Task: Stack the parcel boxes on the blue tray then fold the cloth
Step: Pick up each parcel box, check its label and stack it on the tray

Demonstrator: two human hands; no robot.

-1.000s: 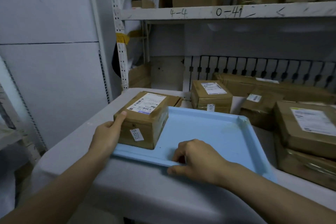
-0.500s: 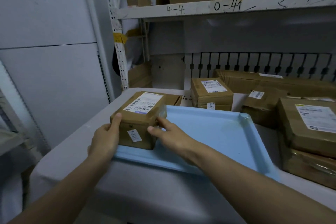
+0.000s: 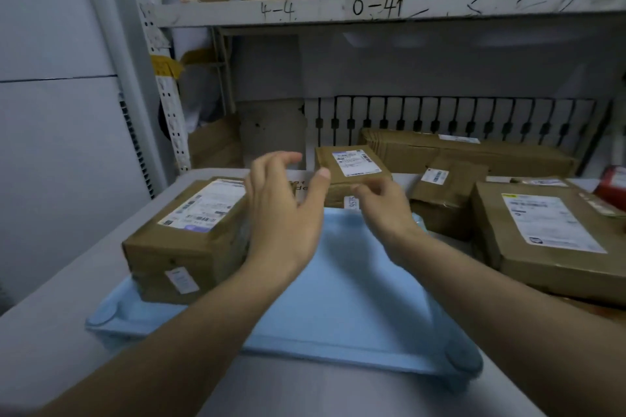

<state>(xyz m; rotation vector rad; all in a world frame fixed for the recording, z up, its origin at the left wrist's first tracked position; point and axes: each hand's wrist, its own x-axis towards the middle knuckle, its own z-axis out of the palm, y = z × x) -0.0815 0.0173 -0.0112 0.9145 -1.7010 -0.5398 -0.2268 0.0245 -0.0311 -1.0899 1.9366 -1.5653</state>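
Note:
A brown parcel box (image 3: 189, 237) with a white label sits on the left end of the blue tray (image 3: 342, 318). My left hand (image 3: 281, 213) hovers above the tray just right of that box, fingers spread, holding nothing. My right hand (image 3: 382, 206) is raised over the tray's far edge, fingers loosely curled and empty, close to a small labelled parcel box (image 3: 352, 169) that stands behind the tray. No cloth other than the white table cover (image 3: 67, 308) can be made out.
More parcel boxes crowd the right: a large labelled one (image 3: 548, 234), a crumpled small one (image 3: 443, 189), a long flat one (image 3: 467, 152) at the back. A shelf board (image 3: 372, 7) hangs overhead with more boxes. A white wall stands at left.
Both hands have let go of the box on the tray and moved up and away from me toward the small box behind. The camera has come closer.

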